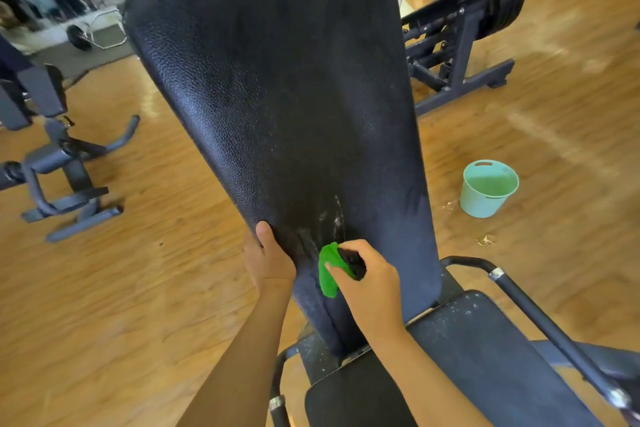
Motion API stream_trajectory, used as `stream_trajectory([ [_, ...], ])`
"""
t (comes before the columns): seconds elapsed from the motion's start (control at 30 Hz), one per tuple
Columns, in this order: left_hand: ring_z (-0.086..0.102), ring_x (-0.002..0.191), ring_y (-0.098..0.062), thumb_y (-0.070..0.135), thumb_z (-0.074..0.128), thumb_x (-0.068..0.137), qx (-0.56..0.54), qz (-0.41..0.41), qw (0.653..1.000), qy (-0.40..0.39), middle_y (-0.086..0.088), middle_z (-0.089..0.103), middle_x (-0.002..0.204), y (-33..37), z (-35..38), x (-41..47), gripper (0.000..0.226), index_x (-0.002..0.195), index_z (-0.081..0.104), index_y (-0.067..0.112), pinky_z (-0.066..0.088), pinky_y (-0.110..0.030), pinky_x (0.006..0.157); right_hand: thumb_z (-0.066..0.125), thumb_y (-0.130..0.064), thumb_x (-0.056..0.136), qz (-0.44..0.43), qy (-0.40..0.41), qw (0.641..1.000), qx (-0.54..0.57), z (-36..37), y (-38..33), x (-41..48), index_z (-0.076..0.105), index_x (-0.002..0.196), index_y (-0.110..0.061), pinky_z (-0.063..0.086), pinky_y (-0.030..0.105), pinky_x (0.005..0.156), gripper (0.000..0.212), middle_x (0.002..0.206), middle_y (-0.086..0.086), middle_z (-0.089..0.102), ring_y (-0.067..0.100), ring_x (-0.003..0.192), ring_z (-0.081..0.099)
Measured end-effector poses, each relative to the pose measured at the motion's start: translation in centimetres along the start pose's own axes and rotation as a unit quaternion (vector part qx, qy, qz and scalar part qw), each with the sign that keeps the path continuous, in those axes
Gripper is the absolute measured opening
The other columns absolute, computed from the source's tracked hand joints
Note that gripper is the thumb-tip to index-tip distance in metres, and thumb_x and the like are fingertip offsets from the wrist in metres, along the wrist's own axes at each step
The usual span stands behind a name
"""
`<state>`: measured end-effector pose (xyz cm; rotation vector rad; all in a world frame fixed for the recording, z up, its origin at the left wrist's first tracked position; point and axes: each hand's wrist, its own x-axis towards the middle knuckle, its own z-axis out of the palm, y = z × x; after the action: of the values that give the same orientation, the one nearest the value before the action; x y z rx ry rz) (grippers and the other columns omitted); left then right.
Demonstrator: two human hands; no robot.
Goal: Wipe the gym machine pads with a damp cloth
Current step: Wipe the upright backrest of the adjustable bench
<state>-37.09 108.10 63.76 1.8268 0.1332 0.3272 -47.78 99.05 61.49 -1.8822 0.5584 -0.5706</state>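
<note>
Black pad (277, 97) lengthwise upward; left hand (270, 260) gripping its edge, right hand (370, 281) clutching cloth (327, 270)

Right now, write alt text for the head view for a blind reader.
A right hand holds a green cloth against the lower part of a tall black gym-machine back pad, while the left hand grips the pad's left edge. A pale green bucket stands on the wooden floor to the right.
</note>
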Motion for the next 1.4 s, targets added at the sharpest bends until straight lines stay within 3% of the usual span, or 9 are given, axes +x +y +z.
stream_trajectory([
  [0.1, 0.048, 0.086, -0.031, 0.063, 0.021, 0.076, -0.008, -0.013, 1.0, -0.018, -0.022, 0.055, 0.092, 0.2, 0.0, -0.2, 0.086, 0.103, 0.056, -0.011, 0.031, -0.034, 0.07, 0.075, -0.027, 0.08, 0.016, 0.043, 0.998, 0.035, -1.7, -0.9, 0.7, 0.062, 0.094, -0.037, 0.051, 0.027, 0.072, 0.022, 0.09, -0.012, 0.063, 0.007, 0.088, 0.059],
  [0.23, 0.048, 0.105, -0.046, 0.034, 0.028, 0.101, -0.009, -0.03, 0.998, -0.058, -0.035, 0.054, 0.111, 0.1, -0.5, -0.2, 0.055, 0.11, 0.051, -0.015, 0.042, -0.051, 0.085, 0.076, -0.017, 0.081, 0.024, 0.073, 0.992, 0.102, -4.0, -1.8, 1.2, 0.057, 0.087, -0.036, 0.045, 0.01, 0.067, 0.027, 0.082, -0.021, 0.064, -0.004, 0.082, 0.059],
  [0.37, 0.057, 0.084, 0.0, 0.036, 0.045, 0.099, 0.003, 0.048, 0.991, -0.124, 0.002, 0.061, 0.095, 0.4, -2.5, 0.0, 0.034, 0.111, 0.054, 0.006, 0.039, -0.029, 0.07, 0.076, -0.008, 0.079, 0.013, 0.076, 0.984, 0.162, -5.5, -1.9, 1.9, 0.057, 0.092, -0.028, 0.052, 0.025, 0.078, 0.03, 0.085, -0.016, 0.066, 0.006, 0.089, 0.064],
  [0.5, 0.052, 0.079, 0.008, 0.042, 0.058, 0.085, -0.031, 0.114, 0.986, -0.118, 0.01, 0.055, 0.098, 3.2, -3.0, 1.7, 0.05, 0.12, 0.046, 0.009, 0.041, -0.01, 0.07, 0.075, -0.009, 0.08, -0.018, 0.096, 0.975, 0.199, -5.5, -3.9, 3.2, 0.055, 0.094, -0.033, 0.052, 0.023, 0.078, 0.034, 0.091, -0.024, 0.064, 0.002, 0.094, 0.062],
  [0.6, 0.054, 0.083, 0.013, 0.031, 0.058, 0.088, -0.076, 0.134, 0.984, -0.09, 0.013, 0.054, 0.1, 5.8, -1.9, 2.7, 0.031, 0.113, 0.046, 0.019, 0.041, -0.006, 0.071, 0.076, -0.01, 0.08, -0.045, 0.117, 0.968, 0.217, -4.2, -5.6, 4.6, 0.055, 0.098, -0.033, 0.051, 0.02, 0.081, 0.036, 0.095, -0.017, 0.065, 0.003, 0.097, 0.062],
  [0.8, 0.057, 0.089, 0.017, 0.02, 0.058, 0.085, -0.138, 0.145, 0.979, -0.045, 0.021, 0.057, 0.101, 6.4, -0.6, 2.9, 0.027, 0.106, 0.047, 0.033, 0.041, -0.003, 0.074, 0.075, -0.021, 0.082, -0.106, 0.119, 0.986, 0.053, -1.3, -5.0, 6.1, 0.064, 0.103, -0.015, 0.052, 0.027, 0.076, 0.024, 0.097, -0.004, 0.062, 0.012, 0.09, 0.058],
  [0.97, 0.058, 0.088, 0.016, 0.026, 0.059, 0.084, -0.142, 0.133, 0.98, -0.044, 0.027, 0.059, 0.097, 6.2, -0.6, 3.0, 0.026, 0.106, 0.047, 0.036, 0.041, -0.003, 0.074, 0.076, -0.01, 0.08, -0.168, 0.119, 0.979, 0.0, -1.2, -3.4, 5.9, 0.064, 0.092, -0.013, 0.04, 0.011, 0.068, 0.017, 0.088, -0.009, 0.053, 0.015, 0.082, 0.054],
  [1.13, 0.055, 0.089, 0.02, 0.018, 0.057, 0.089, -0.132, 0.142, 0.98, -0.046, 0.018, 0.055, 0.103, 6.0, -0.5, 2.8, 0.03, 0.117, 0.046, 0.016, 0.041, -0.001, 0.074, 0.076, -0.005, 0.077, -0.121, 0.117, 0.985, -0.024, -0.6, -0.1, 3.2, 0.058, 0.081, -0.013, 0.035, 0.009, 0.065, 0.02, 0.079, -0.013, 0.046, 0.016, 0.074, 0.05],
  [1.4, 0.055, 0.089, 0.019, 0.027, 0.057, 0.086, -0.131, 0.138, 0.981, -0.046, 0.022, 0.056, 0.102, 5.9, -0.5, 3.0, 0.032, 0.116, 0.046, 0.022, 0.041, -0.001, 0.073, 0.075, -0.01, 0.078, -0.067, 0.126, 0.99, 0.0, -1.0, -1.7, 3.4, 0.059, 0.083, -0.015, 0.041, 0.025, 0.066, 0.018, 0.08, -0.005, 0.053, 0.016, 0.075, 0.052],
])
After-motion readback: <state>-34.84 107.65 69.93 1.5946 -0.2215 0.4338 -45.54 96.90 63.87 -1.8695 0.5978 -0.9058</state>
